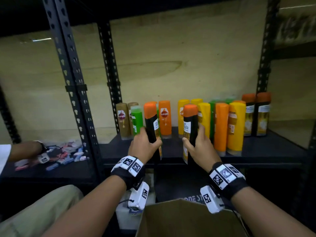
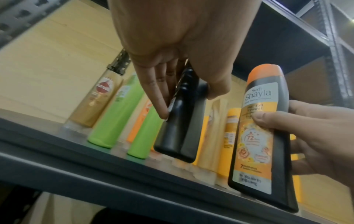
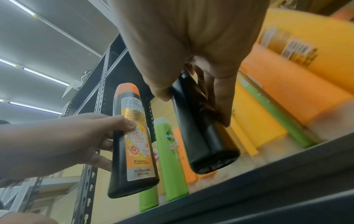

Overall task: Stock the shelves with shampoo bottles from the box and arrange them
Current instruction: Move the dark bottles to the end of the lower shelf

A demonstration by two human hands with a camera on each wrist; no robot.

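Each hand – left hand (image 1: 145, 146), right hand (image 1: 200, 146) – is wrapped round a black bottle (image 1: 151, 127), (image 1: 189, 130) just above the shelf (image 1: 265, 147) front edge. I'd set them down upright – labels facing out.

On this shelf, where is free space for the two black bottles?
Bare dark shelf shows between the orange bottle of the left group and the yellow bottle behind the right hand, and along the front edge. The right group around the tall orange bottle is crowded.
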